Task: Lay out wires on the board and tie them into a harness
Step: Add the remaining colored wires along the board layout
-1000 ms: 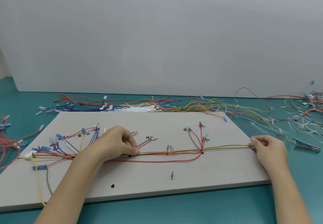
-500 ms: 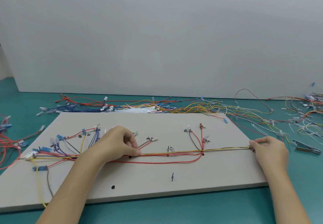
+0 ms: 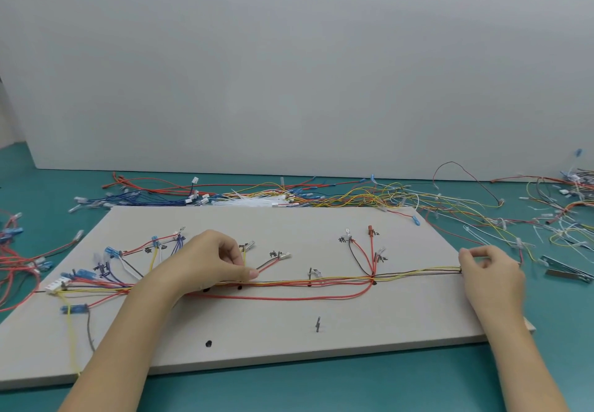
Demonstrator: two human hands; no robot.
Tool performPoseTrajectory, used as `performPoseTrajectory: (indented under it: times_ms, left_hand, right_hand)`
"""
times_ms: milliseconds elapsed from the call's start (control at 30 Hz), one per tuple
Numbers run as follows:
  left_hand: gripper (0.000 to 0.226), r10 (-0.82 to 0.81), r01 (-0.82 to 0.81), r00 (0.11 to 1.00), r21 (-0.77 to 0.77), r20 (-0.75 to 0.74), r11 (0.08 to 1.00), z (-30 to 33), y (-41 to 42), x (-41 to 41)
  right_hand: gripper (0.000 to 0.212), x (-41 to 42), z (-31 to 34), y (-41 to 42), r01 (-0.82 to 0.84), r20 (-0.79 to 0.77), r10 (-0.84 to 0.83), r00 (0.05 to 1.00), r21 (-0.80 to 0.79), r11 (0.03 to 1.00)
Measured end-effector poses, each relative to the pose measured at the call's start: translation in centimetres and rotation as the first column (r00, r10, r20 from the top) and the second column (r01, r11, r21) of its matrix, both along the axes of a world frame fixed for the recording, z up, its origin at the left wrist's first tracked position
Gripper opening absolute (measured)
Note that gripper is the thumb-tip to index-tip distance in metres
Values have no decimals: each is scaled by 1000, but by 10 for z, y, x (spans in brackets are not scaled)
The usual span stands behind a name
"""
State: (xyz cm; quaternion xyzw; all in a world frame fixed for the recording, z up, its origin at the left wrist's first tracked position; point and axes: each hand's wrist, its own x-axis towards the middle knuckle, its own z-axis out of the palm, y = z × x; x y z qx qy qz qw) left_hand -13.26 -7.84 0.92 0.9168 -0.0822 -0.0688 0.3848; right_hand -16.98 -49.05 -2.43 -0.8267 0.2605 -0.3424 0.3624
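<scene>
A grey board lay flat on the teal desk, its near edge close to the desk's front edge. Along the board ran a bundle of wires, yellow, red and black, stretched in a nearly straight line from a white connector near the board's left edge to the board's right edge. A slack red wire sagged just in front of that line and rose to meet it at a junction right of the middle, where short branches fanned toward the far edge, one ending in a red terminal. More branches with blue terminals spread over the left part of the board. The left hand rested on the bundle left of the middle, fingers curled, the thumb tip pressed down against the wires; the exact grip under the palm could not be seen. The right hand sat at the board's right edge, thumb and forefinger pinching the bundle's right end, the other fingers loosely curled. Black handwritten marks and dots showed on the board. Loose wires in many colours lay heaped on the desk along the board's far edge and toward the desk's right side. A metal tool lay on the desk just beyond the right hand.
</scene>
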Motion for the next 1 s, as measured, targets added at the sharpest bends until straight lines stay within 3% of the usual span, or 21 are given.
performPoseTrajectory:
  times_ms: [200,300,400,500,600,667,833,1000]
  left_hand:
    - [27,-6,6,999,-9,-35,1000,0,2,2]
    - [33,22,-19,999,63,-33,998,-3,1,3]
    - [40,48,-47,999,109,-11,993,-5,1,5]
    - [46,26,-23,1000,155,-16,988,-5,1,6]
    - [41,-16,28,998,207,-60,978,-4,-1,4]
    - [35,-8,24,997,222,-72,975,-3,-3,1]
    - [29,9,16,994,234,-108,972,1,-6,-1]
    - [32,20,-6,1000,475,-24,880,4,-24,-4]
  right_hand:
    - [21,2,14,48,-199,64,203,977,-68,978]
    - [38,2,13,85,-392,-91,381,920,-178,903]
    - [40,2,9,127,-572,-244,520,819,-254,780]
    - [38,6,8,158,-645,-329,555,764,-349,680]
    - [41,15,9,177,-651,-453,470,758,-492,578]
    - [37,23,10,182,-680,-536,424,730,-507,530]
    - [28,27,7,180,-744,-519,542,661,-359,563]
    - [25,26,7,180,-747,-501,569,652,-300,593]
